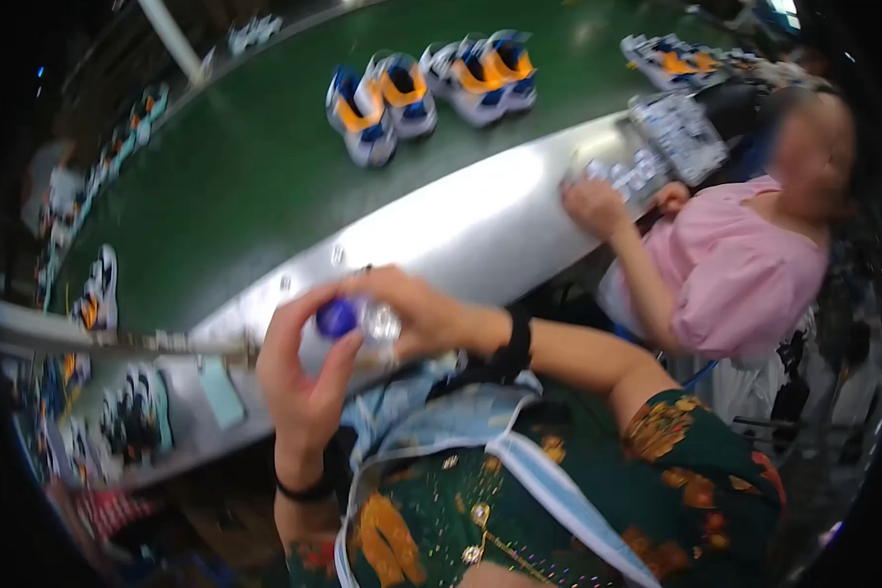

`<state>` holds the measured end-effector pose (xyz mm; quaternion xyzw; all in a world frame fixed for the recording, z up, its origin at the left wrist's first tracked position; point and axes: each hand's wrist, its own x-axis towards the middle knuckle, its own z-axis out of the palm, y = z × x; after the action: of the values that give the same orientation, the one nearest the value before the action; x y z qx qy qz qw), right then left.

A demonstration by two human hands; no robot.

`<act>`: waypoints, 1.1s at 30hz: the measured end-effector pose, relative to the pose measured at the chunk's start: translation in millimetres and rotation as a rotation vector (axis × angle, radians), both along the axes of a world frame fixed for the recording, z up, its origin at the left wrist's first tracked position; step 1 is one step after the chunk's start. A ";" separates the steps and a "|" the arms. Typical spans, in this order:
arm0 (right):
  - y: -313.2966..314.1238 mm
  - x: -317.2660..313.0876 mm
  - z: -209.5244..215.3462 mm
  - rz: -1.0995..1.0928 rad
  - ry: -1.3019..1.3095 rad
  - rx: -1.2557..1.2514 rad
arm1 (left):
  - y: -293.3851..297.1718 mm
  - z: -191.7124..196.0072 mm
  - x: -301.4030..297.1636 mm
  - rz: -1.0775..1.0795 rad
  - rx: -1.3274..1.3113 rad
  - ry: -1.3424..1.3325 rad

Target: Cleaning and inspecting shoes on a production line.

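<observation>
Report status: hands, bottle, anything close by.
Left hand wrapped around clear bottle, fingers at its blue cap. Right hand grips the bottle. Co-worker's hand on the metal ledge, apart from both.

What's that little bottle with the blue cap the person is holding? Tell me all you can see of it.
The bottle is small, clear, plastic-looking, with a round dark-blue cap facing the camera. It lies tilted, cap toward the person. The left hand grips around the cap end; the right hand holds the body. It is blurred, so its contents cannot be told.
</observation>
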<state>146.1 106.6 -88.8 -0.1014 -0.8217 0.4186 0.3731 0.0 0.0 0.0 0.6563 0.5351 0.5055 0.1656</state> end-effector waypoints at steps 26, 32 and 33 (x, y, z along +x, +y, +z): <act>-9.1 -5.6 -16.3 0.093 -0.076 -0.220 | -4.0 -48.8 -20.4 -0.237 -0.312 -0.387; -14.3 -0.9 -14.2 0.040 -0.162 -0.202 | -3.5 -50.9 -13.8 -0.217 -0.270 -0.455; -13.6 -0.6 -16.3 0.037 -0.163 -0.203 | -3.0 -49.5 -9.3 -0.220 -0.272 -0.456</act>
<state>145.5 93.0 -105.1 -0.1570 -0.8043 0.4970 0.2852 -9.3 -3.0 -49.5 0.5516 0.4727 0.5427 0.4217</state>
